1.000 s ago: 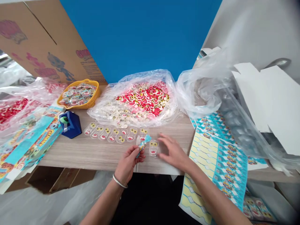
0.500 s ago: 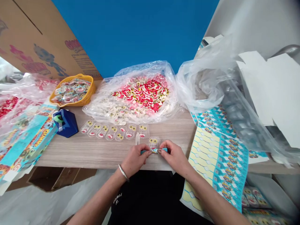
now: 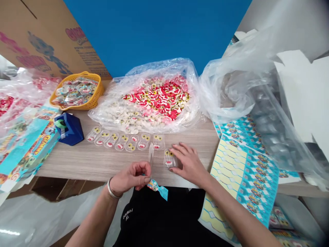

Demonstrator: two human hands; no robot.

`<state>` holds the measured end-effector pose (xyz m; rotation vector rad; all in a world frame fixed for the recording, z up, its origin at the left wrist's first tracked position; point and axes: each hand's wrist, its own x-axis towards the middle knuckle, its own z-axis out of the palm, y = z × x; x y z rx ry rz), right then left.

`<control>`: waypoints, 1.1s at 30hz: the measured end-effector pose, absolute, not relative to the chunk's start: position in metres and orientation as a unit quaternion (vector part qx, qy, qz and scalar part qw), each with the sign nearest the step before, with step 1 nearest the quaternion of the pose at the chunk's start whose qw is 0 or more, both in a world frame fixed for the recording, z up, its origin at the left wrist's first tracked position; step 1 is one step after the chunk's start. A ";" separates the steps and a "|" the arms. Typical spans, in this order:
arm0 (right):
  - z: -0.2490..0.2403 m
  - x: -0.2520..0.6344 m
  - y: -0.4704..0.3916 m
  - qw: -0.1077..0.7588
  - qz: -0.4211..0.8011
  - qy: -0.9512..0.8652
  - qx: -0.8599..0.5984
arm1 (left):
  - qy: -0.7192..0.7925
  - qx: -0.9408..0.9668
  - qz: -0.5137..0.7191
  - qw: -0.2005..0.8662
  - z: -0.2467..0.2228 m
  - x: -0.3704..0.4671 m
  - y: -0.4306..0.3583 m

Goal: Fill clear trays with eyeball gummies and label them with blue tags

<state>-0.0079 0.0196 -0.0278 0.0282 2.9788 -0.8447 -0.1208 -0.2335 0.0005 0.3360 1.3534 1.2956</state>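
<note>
My left hand (image 3: pixel 136 175), a bangle at its wrist, pinches one end of a blue printed sticker (image 3: pixel 158 188). The free end of the sticker hangs over the table's front edge. My right hand (image 3: pixel 189 163) lies with its fingers spread at the right side of a small clear blister pack (image 3: pixel 169 158). Inside that pack are yellow eye-shaped pieces and a red-and-white mouth-shaped piece. Its fingertips touch or nearly touch the pack's edge. Several similar packs (image 3: pixel 120 142) stand in a row behind. A pale pointed strip (image 3: pixel 151 155), of unclear kind, lies between my hands.
A clear bag (image 3: pixel 144 118) of loose red, white and yellow pieces lies at the back. To the left are a yellow basket (image 3: pixel 96 96) of filled packs and a blue tape dispenser (image 3: pixel 73 128). Sticker sheets (image 3: pixel 231 161) overhang the front edge on the right.
My hands have moved apart. The sticker, earlier held between both over the pack, is now only in my left hand, lower and to the left. My right hand has opened beside the pack.
</note>
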 end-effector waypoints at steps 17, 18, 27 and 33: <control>-0.031 -0.022 -0.004 -0.001 -0.248 0.969 -0.006 | 0.578 0.114 0.586 0.556 -0.013 -0.119 -0.221; -0.031 -0.022 -0.003 -0.002 -0.253 0.968 -0.006 | 0.578 0.112 0.587 0.556 -0.012 -0.119 -0.220; 0.010 0.005 0.009 -0.011 -0.522 0.845 0.118 | 0.613 0.156 0.562 0.532 0.001 -0.123 -0.196; -0.001 0.016 -0.014 0.030 -0.591 0.781 0.198 | 0.654 0.175 0.526 0.515 -0.008 -0.117 -0.178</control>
